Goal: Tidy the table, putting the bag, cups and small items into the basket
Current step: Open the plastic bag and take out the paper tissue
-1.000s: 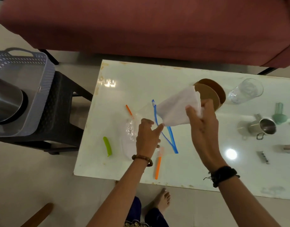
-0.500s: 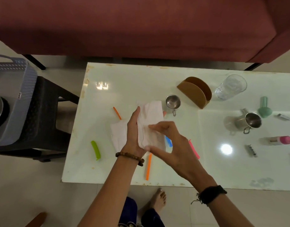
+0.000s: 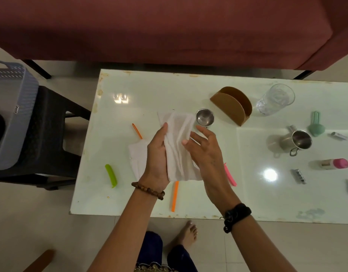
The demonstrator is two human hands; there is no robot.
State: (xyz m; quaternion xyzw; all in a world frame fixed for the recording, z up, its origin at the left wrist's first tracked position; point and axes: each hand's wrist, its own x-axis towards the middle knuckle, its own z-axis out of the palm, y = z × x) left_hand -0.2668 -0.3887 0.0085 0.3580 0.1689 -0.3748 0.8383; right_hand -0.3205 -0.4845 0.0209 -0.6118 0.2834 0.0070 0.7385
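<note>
Now the white bag [image 3: 179, 146], which was spread open a second ago, is folded at centre frame; left hand [image 3: 157, 154] holds it, right hand [image 3: 205, 148] rests open, basket [image 3: 14, 122] far left.

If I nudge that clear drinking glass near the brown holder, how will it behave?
The clear glass lies tilted on its side, so it would probably roll. The glossy table likely lets it slide too. Being glass, it looks breakable if it goes over the edge.

Bare table [image 3: 149, 91] lies open at 11 o'clock of the hands. At 1 o'clock, a small steel cup [image 3: 205, 117] and brown holder [image 3: 231, 108] block; 2 clips [image 3: 110, 175] [image 3: 137, 131] lie toward 9.
</note>
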